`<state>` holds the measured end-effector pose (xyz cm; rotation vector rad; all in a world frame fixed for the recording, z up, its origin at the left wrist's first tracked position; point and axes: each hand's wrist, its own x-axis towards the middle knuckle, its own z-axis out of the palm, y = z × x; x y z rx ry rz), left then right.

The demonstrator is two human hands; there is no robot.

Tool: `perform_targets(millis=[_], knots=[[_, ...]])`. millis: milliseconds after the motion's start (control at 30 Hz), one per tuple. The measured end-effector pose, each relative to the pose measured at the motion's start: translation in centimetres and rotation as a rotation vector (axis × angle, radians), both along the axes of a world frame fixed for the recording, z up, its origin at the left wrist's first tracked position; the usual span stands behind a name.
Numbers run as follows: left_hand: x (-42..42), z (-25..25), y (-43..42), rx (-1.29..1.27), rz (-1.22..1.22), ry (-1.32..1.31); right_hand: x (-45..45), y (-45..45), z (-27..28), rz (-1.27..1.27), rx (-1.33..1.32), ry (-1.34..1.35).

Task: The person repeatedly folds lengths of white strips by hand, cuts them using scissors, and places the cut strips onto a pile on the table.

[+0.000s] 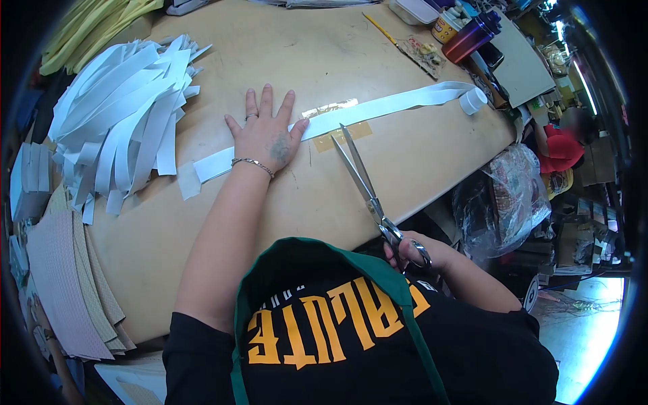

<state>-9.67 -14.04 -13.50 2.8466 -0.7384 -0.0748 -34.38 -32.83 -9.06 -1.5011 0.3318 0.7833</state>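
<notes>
My left hand (268,131) lies flat with fingers spread, pressing on a long white strip (385,106) stretched across the table. A ring and a bracelet are on it. The strip runs diagonally to a small white roll (473,100) at its right end. My right hand (410,250) grips the handles of large metal scissors (368,192). Their blades are slightly apart, with the tips near the strip's lower edge beside brown tape (343,136) on the table. Clear tape (189,181) lies by the strip's left end.
A heap of white strips (125,115) covers the table's left side, with stacked textured sheets (67,283) below it. A yellow pencil (379,28), a tumbler (471,37) and a tub (445,27) stand at the back right. Another person in red (561,147) is at the far right.
</notes>
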Motion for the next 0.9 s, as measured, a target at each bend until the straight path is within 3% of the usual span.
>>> perform_targets(millis=[900], knots=[[0.0, -0.4, -0.1, 0.005, 0.001, -0.018, 4.8, 3.4, 0.8, -0.16, -0.245, 0.075]])
